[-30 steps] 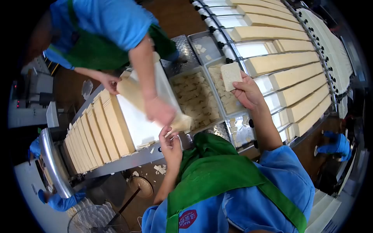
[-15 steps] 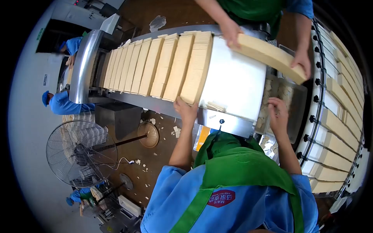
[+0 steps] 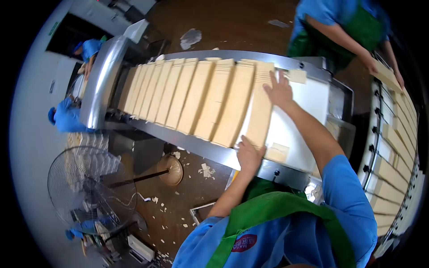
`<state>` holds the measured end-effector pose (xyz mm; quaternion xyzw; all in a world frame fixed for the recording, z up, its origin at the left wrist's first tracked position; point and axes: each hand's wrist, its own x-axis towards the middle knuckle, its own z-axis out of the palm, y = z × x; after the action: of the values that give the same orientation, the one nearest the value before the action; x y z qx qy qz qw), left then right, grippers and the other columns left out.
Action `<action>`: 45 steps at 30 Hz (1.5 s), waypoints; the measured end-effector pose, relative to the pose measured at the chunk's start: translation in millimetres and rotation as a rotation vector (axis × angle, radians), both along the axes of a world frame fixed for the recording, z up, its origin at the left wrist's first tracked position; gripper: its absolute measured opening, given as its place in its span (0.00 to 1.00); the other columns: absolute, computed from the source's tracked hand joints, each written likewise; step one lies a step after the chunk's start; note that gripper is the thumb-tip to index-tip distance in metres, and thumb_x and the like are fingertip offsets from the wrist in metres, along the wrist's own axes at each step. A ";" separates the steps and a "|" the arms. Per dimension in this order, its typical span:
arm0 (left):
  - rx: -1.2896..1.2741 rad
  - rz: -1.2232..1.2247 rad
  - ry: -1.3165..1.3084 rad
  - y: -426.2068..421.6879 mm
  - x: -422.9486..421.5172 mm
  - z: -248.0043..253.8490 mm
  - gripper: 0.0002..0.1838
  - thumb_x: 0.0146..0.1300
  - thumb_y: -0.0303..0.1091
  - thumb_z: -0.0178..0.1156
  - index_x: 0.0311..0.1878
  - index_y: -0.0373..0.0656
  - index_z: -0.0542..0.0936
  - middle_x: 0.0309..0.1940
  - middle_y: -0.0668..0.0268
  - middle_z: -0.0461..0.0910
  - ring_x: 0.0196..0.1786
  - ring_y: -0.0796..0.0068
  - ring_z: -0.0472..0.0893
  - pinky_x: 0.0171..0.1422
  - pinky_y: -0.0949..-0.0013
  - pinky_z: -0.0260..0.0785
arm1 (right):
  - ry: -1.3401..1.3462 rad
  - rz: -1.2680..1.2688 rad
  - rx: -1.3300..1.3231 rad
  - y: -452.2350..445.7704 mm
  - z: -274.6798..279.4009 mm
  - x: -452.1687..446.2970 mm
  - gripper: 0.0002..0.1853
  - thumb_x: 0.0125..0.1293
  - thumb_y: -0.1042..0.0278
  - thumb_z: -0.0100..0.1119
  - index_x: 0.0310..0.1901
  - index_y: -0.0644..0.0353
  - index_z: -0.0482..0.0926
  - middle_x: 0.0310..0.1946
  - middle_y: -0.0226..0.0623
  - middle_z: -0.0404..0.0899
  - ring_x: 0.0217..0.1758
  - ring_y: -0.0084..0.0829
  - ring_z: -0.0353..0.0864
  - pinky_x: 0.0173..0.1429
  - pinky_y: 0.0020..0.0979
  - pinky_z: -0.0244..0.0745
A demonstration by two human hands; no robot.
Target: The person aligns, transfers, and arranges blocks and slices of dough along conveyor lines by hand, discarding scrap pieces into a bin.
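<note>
Pale wall [image 3: 33,116], dark opening [image 3: 67,35], brown floor [image 3: 241,27]

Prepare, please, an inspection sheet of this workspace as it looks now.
Surface: white belt between metal side rails.
Job's things: a row of pale stacks lies across the belt; the end stack is between the person's hands.
Clutter: pale scraps on the floor; a loose flat piece on the belt.
Hands: left hand touches the end stack's near end; right hand, fingers spread, touches its far part.
Cables: short white cord on the floor near the fan.
Surroundings: a co-worker holds another pale stack.
</note>
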<state>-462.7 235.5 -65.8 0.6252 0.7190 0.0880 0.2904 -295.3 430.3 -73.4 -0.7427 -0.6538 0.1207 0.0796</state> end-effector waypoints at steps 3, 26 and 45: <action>-0.045 -0.001 0.002 2.0 3.1 -8.4 0.55 0.52 0.57 0.65 0.66 0.19 0.50 0.51 0.33 0.68 0.43 0.42 0.79 0.45 0.53 0.75 | -0.108 0.054 0.085 52.2 -28.4 -3.5 0.36 0.68 0.38 0.42 0.73 0.43 0.52 0.74 0.54 0.40 0.72 0.55 0.55 0.71 0.49 0.57; -0.221 -0.198 -0.110 23.1 35.9 24.0 0.50 0.53 0.52 0.66 0.67 0.32 0.50 0.53 0.43 0.61 0.49 0.46 0.76 0.49 0.55 0.75 | -0.002 -0.526 -0.232 -38.3 33.1 101.7 0.50 0.54 0.38 0.57 0.73 0.52 0.48 0.73 0.61 0.38 0.72 0.62 0.52 0.73 0.48 0.54; 0.480 -0.566 -0.610 -42.3 312.1 84.1 0.43 0.49 0.19 0.63 0.69 0.34 0.53 0.67 0.42 0.46 0.70 0.42 0.48 0.74 0.54 0.48 | 0.474 -1.298 0.728 -303.0 108.9 376.8 0.43 0.55 0.50 0.62 0.65 0.65 0.51 0.56 0.60 0.58 0.57 0.59 0.68 0.61 0.48 0.67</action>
<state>-150.6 193.1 18.3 0.7914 0.3620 0.3483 0.3484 81.5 127.3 35.5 -0.8581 -0.0526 -0.0166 0.5105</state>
